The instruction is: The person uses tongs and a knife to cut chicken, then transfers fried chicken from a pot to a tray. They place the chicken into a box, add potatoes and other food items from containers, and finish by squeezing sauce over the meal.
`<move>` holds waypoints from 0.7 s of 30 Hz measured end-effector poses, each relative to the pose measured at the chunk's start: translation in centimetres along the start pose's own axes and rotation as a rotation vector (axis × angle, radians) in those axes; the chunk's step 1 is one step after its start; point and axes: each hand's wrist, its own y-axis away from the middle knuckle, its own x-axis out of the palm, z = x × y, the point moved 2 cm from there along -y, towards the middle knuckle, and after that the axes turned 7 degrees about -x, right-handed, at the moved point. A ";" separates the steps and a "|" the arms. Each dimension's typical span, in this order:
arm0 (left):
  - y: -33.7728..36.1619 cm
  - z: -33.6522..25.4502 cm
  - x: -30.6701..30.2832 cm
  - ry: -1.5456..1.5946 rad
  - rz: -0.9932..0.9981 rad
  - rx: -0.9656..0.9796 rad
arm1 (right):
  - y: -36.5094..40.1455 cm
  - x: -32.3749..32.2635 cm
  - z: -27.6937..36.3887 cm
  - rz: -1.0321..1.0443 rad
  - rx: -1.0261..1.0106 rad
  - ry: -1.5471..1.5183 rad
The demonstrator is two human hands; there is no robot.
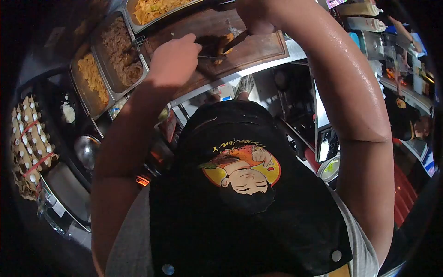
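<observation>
A piece of browned food [225, 43] lies on the wooden cutting board [263, 48], with small crumbs near it. My right hand [258, 18], at the top edge of the view, is closed round a knife [236, 41] whose dark blade slants down against the food. My left hand [177, 57] is closed over the board's left part. From its fingers a thin metal utensil [207, 56] points toward the food; its kind is hidden. Shadow covers the board between the hands.
Metal trays of shredded meat [121, 51], yellowish food [92, 76] and orange-yellow food [154, 10] stand left of and behind the board. Egg cartons [32, 138] are at far left. Squeeze bottles [364, 24] stand at upper right; another person [406, 115] is at far right.
</observation>
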 end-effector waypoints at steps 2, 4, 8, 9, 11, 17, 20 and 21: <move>0.2 -0.2 0.0 -0.032 -0.026 0.012 | -0.3 0.0 0.4 0.010 0.000 -0.001; 0.2 -0.3 0.1 -0.063 -0.055 0.024 | -1.2 0.4 0.6 -0.026 0.002 0.027; 0.4 -0.4 0.4 -0.050 -0.076 0.028 | -4.5 1.5 1.2 -0.105 -0.016 0.117; 0.4 -0.4 0.5 -0.057 -0.071 0.031 | -4.8 1.4 1.2 -0.104 -0.017 0.120; 0.5 -0.5 0.7 -0.051 -0.073 0.024 | -4.7 1.4 1.5 -0.068 -0.060 0.211; 0.8 -0.9 0.7 -0.047 -0.048 0.000 | -2.3 2.8 2.4 -0.300 -0.011 0.160; 1.0 -1.0 0.8 -0.063 -0.023 -0.006 | -3.3 4.8 3.2 -0.434 -0.028 0.229; 1.1 -1.0 0.8 -0.081 -0.009 -0.005 | -3.0 4.7 3.3 -0.434 -0.029 0.230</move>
